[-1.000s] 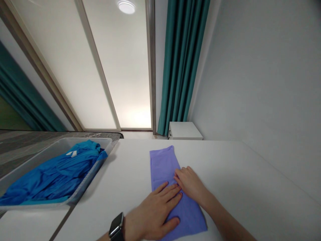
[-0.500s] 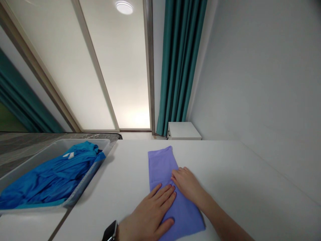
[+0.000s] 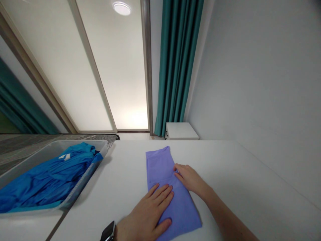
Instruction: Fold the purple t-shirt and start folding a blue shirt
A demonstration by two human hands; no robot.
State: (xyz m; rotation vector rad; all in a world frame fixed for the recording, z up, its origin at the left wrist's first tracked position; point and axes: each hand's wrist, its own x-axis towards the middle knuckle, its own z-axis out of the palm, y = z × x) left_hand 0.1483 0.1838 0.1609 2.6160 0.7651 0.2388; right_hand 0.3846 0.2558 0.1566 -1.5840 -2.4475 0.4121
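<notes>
A folded purple cloth [image 3: 160,167] lies lengthwise on the white table [image 3: 238,180]. My left hand [image 3: 147,216], with a dark watch on its wrist, lies flat on the near half of the cloth with its fingers stretched out. My right hand [image 3: 188,177] rests on the cloth's right edge near the middle. Its fingers are bent down onto the fabric; whether they pinch the edge I cannot make out.
A grey plastic tray [image 3: 100,144] at the left holds a crumpled blue garment [image 3: 47,177]. Beyond the table stand a small white cabinet [image 3: 181,131], a teal curtain [image 3: 175,63] and a frosted sliding door. A plain wall runs along the right side.
My right hand has slid further up the cloth's right edge. My left hand has drawn back a little toward me. The cloth stays flat on the table.
</notes>
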